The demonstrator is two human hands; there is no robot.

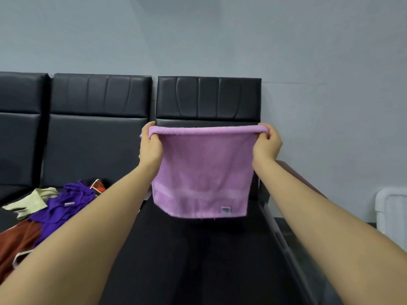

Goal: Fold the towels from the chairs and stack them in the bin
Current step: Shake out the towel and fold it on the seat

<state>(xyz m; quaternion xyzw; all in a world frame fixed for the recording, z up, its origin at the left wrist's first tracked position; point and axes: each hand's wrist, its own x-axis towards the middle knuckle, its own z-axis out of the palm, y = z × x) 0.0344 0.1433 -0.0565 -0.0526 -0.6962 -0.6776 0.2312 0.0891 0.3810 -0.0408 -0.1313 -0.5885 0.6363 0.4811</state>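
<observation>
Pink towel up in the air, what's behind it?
Behind the pink towel, held up by the left hand and right hand, is a black chair. Its upper backrest shows above the towel. The lower backrest is covered, so that part can't be seen.

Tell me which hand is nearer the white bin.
Right. The right hand grips the pink towel on the side of the white bin; the left hand grips the far corner.

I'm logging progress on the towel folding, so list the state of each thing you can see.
Pink towel: doubled over, held up in the air.
Left hand: pinching the towel's top corner.
Right hand: pinching the other corner.
Towel pile: unfolded, on the chair seat.
White bin: upright, contents hidden.
</observation>
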